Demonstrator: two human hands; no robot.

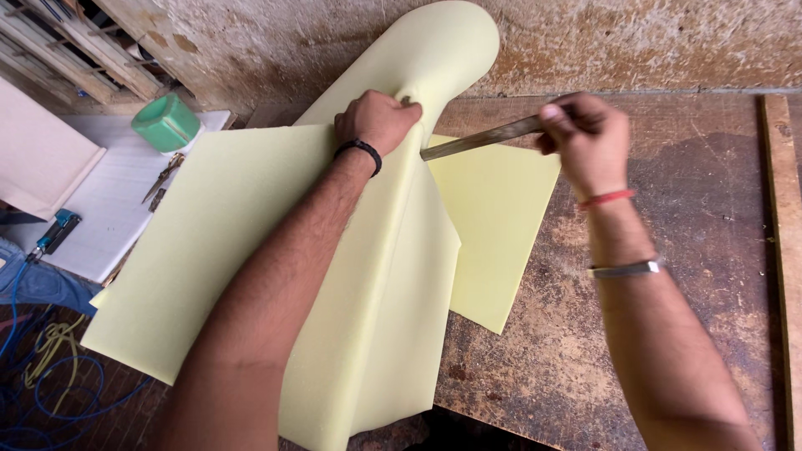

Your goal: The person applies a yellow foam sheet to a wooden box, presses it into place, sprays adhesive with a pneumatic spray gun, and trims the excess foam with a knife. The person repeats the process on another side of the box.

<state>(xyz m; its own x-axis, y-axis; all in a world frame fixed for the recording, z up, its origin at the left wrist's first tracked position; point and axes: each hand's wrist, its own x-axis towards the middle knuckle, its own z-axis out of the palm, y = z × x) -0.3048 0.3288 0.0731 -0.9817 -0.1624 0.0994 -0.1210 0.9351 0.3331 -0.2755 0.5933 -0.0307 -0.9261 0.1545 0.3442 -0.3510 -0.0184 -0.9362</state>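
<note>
A large pale yellow foam sheet [234, 217] lies over a worn wooden table [685, 209], its far end curling up against the wall. My left hand [378, 119] pinches a raised fold of the foam near the middle. My right hand [585, 134] grips one end of a long flat metal blade [480, 139], whose tip points left and reaches the fold just below my left hand. A flat part of the foam [497, 234] lies under the blade.
A green tub [167, 122] and scissors [163, 177] rest on a white board [109, 209] at the left. A blue-handled tool [54, 234] lies near its edge. Blue and yellow cords [50, 367] trail on the floor. A wooden strip [781, 234] runs along the table's right side.
</note>
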